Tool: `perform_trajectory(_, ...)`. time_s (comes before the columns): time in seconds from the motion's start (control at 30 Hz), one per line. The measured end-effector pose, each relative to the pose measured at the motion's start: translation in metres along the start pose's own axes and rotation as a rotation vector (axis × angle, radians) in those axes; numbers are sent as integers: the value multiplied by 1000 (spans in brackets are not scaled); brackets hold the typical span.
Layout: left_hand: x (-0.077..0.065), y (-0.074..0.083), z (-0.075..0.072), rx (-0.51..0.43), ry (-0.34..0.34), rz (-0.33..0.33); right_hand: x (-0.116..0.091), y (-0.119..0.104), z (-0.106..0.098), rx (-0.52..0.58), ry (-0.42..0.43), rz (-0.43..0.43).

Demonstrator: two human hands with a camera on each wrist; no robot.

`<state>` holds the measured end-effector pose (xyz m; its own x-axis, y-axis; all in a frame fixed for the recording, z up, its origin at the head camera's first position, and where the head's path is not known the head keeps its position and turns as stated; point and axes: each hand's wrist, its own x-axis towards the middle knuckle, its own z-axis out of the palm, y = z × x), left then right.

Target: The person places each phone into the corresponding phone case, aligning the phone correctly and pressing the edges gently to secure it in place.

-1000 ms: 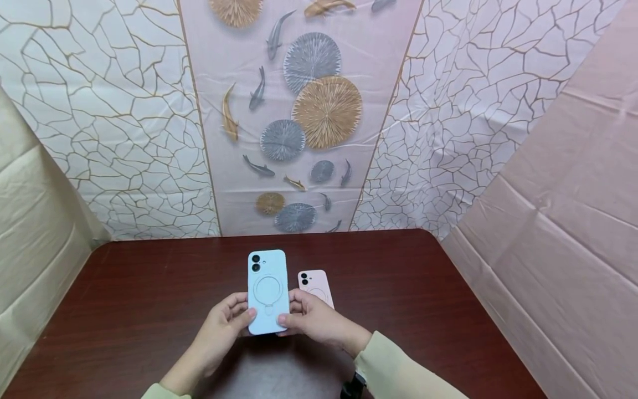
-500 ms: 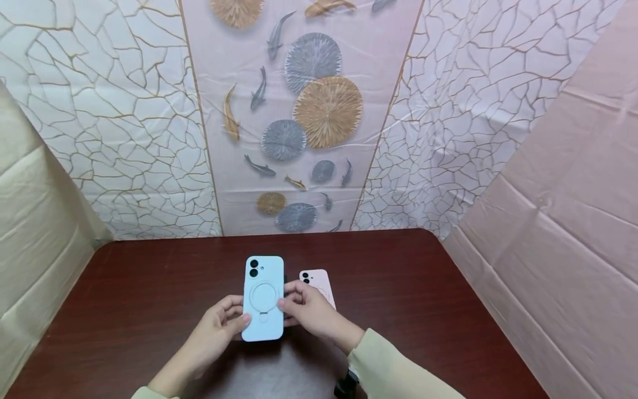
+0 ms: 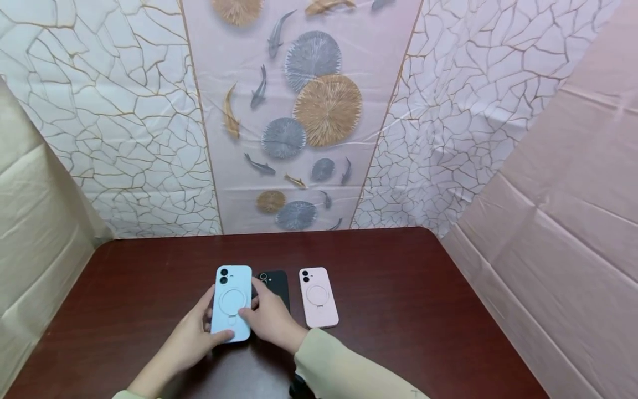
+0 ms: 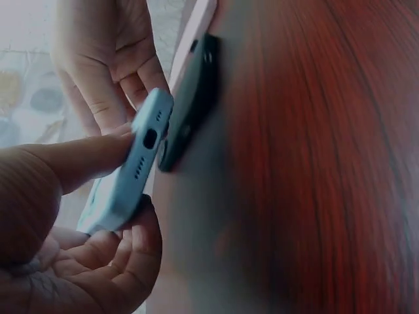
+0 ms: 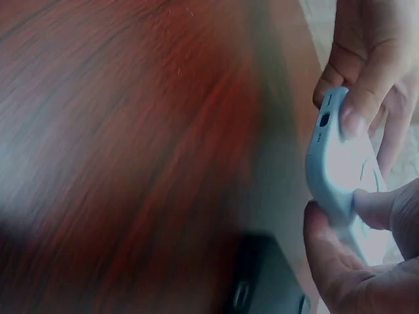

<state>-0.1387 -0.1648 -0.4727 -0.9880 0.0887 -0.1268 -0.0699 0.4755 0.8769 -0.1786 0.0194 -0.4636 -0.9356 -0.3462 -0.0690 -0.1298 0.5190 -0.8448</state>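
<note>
Both hands hold a phone in a light blue case (image 3: pixel 231 281), its back with two camera lenses and a ring turned up. My left hand (image 3: pixel 191 337) grips its left side and lower corner, thumb on the back. My right hand (image 3: pixel 271 318) pinches its right side, thumb near the ring. In the left wrist view, the phone's (image 4: pixel 135 167) bottom edge shows a port and small holes, and it is tilted above the table. Behind my right hand lies a black phone (image 3: pixel 279 284), partly hidden. Further right a pink-cased phone (image 3: pixel 318 313) lies back up.
The dark red wooden table (image 3: pixel 399 288) has a rounded far corner on each side. Beyond it hangs a patterned cloth (image 3: pixel 319 166) with fish and round leaf prints. Plain cloth (image 3: pixel 563 221) slopes along the right, and more cloth hangs at the left.
Both hands have moved left and slightly toward me with the blue phone. The black phone now shows beside it, and the pink phone is fully uncovered.
</note>
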Motion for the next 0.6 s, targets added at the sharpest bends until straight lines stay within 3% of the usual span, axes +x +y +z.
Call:
perform_trajectory(0.13, -1, -14, -11, 122, -21, 12, 7, -6, 19, -89, -13, -31)
perform_trajectory(0.2, 2, -21, -16, 193, -31, 44, 9, -9, 25, -151, -11, -19)
perform_trajectory(0.4, 9, -29, -24, 290, -35, 94, 15, -19, 36, -281, -22, 56)
perform_trajectory(0.6, 13, -32, -27, 409, 6, 8, 23, -25, 37, -322, -55, 87)
